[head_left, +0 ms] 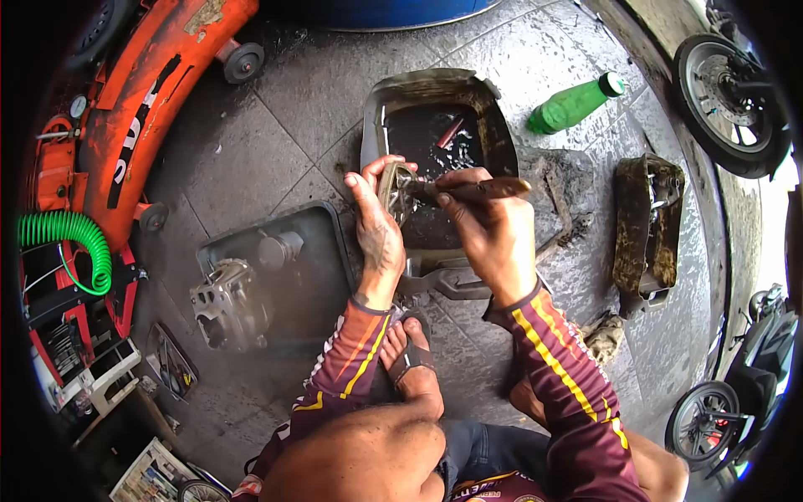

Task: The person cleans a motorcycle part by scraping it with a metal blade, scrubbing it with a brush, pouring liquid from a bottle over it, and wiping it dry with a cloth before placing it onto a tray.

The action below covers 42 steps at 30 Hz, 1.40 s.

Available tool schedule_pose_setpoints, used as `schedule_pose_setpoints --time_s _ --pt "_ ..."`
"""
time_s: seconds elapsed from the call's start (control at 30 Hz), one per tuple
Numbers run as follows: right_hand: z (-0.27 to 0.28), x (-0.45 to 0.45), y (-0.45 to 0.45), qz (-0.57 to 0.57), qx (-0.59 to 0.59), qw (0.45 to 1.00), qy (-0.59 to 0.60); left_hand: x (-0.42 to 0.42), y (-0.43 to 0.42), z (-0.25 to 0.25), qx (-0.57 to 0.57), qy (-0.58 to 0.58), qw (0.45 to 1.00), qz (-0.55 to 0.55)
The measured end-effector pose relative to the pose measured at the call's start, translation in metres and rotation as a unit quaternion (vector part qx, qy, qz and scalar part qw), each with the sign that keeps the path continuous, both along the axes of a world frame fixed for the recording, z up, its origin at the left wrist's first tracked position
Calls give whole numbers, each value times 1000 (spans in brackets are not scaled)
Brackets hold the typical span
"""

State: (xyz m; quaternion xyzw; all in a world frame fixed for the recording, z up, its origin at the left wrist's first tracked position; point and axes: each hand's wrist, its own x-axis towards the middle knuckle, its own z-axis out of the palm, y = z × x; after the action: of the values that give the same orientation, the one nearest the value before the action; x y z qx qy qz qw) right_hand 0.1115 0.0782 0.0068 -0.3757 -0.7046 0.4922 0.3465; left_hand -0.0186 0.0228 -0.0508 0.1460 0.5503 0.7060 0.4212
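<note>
My left hand (381, 238) grips a greasy metal engine part (393, 191) by its side, over the near left of a cut-open container (493, 125). My right hand (502, 238) is closed around the wooden handle of a brush (493, 189). The brush's tip meets the inside of the metal part, and its bristles are mostly hidden. Dark liquid (418, 134) fills the container's bottom, with a reddish stick-like object (450, 132) in it. Left of my hands, a grey tray (314, 322) holds an engine cylinder casting (226, 301) and a piston-like part (280, 248).
A green bottle (577, 106) lies beyond a dirty rag (577, 180) on the tiled floor. At right stands a second grimy container (631, 226) with metal parts. An orange compressor (159, 92) and a coiled green hose (84, 243) are at left; motorcycle wheels (728, 105) line the right.
</note>
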Motion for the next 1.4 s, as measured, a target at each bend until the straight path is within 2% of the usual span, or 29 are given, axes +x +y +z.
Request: schedule_pose_setpoints --time_s 0.07,0.1,0.13,0.2,0.23,0.27,0.33,0.37,0.4,0.47,0.53,0.57,0.6,0.67,0.73,0.77,0.8,0.87,0.9,0.93,1.0,1.07,1.13,1.2,1.27,1.33,1.4 --pt "22 -4 -12 33 -12 999 29 2 -4 6 26 56 998 -12" --pt "11 -4 -13 59 28 998 16 3 -2 8 42 49 998 -13" --pt "5 -2 -10 35 6 999 -36 2 1 6 51 51 997 -16" --pt "0 -1 2 -45 1 999 7 0 0 5 66 7 998 -19" --pt "2 -4 2 -75 -46 994 68 3 1 7 62 17 998 10" --pt "6 -2 0 -71 -44 993 87 4 -3 8 54 13 998 11" --pt "10 -1 -4 15 -1 998 64 5 -2 15 92 -54 994 1" --pt "-5 1 -5 28 68 997 -5 3 -2 16 93 -108 990 6" --pt "1 0 -4 0 -25 1000 -14 -2 -2 15 103 -136 985 -9" --pt "14 -5 -5 -53 -86 994 42 0 -4 10 54 -150 987 10" --pt "23 -13 -5 -25 32 999 24 6 -7 20 22 -159 987 13" --pt "5 -18 -3 -19 39 998 53 6 -8 18 5 -195 980 39" --pt "5 -18 3 -41 22 999 -1 4 -6 12 12 -193 981 35" --pt "8 -17 4 -35 20 999 -10 1 -11 0 19 -211 977 32" --pt "19 -16 -11 50 35 998 35 1 -9 17 18 -186 982 14" --pt "13 -16 -15 58 85 994 36 0 -11 21 15 -203 979 3" --pt "12 -15 -12 57 84 994 35 0 -10 23 16 -218 976 -9" --pt "12 -16 2 -49 -31 998 3 -2 -11 -1 26 -236 971 11" --pt "13 -19 2 -66 -36 996 42 5 -8 13 -2 -241 970 46" --pt "13 -19 0 -68 -38 996 42 4 -9 13 -5 -241 969 45" --pt "13 -13 -8 71 37 997 14 4 -12 15 29 -179 983 -6" --pt "17 -8 -3 24 6 1000 -18 3 -15 8 37 -178 983 -13" --pt "19 -15 4 -75 -66 992 81 5 -15 11 39 -253 967 -11" --pt "23 -17 -2 -91 -57 991 78 13 -15 15 17 -254 967 28" --pt "24 -18 -6 -36 25 998 -34 16 -8 23 3 -149 988 37" --pt "29 -19 -7 -20 -13 999 -33 15 -9 21 30 -154 987 17" --pt "38 -17 -4 -72 -79 993 45 19 -11 19 27 -117 992 43"
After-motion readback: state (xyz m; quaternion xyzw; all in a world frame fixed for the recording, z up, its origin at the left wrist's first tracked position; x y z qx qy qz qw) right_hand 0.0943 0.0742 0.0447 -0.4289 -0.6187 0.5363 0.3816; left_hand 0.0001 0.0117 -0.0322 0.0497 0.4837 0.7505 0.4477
